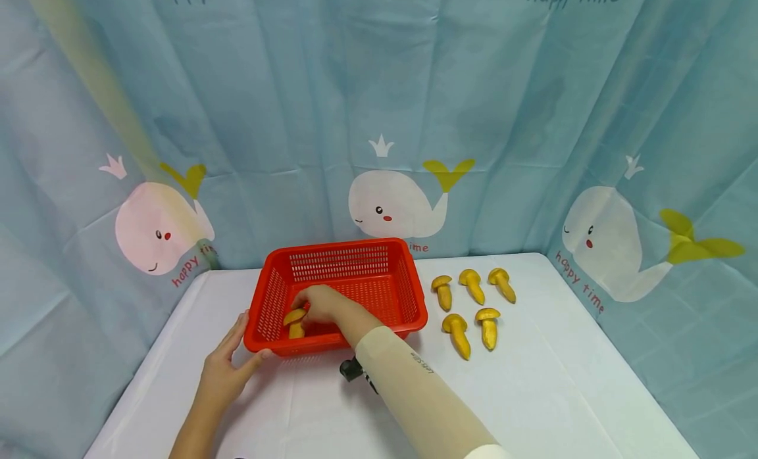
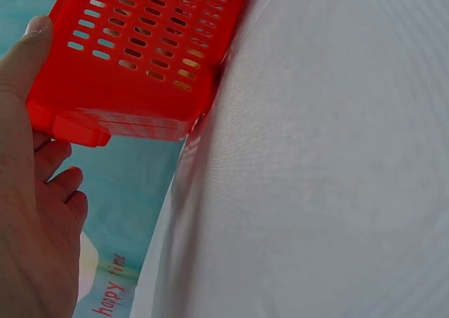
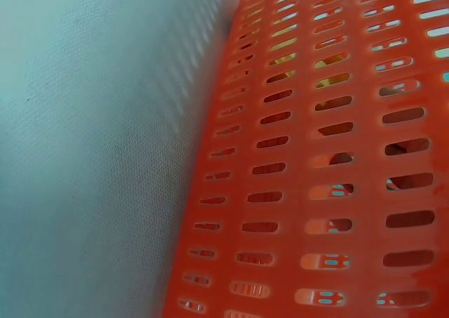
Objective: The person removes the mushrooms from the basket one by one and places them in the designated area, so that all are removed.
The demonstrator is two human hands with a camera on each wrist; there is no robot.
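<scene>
A red plastic basket [image 1: 340,344] with slotted walls stands on the table. At its front left corner my left hand [image 1: 222,373] grips the rim, thumb on the front and fingers along the left side; the left wrist view shows this hand [image 2: 42,184] with its fingers under the rim. My right hand [image 1: 322,304] reaches over the front wall and pinches a yellow mushroom [image 1: 295,316] low in the basket's left part. The right fingertips are partly hidden. Through the slots of the basket wall [image 3: 295,184], the right wrist view gives glimpses of yellow.
Several yellow mushrooms [image 1: 472,287] lie in two loose rows on the white table [image 1: 568,380], right of the basket. A blue curtain [image 1: 284,196] printed with whales stands behind and at both sides. A black object [image 1: 351,369] shows beneath the right forearm.
</scene>
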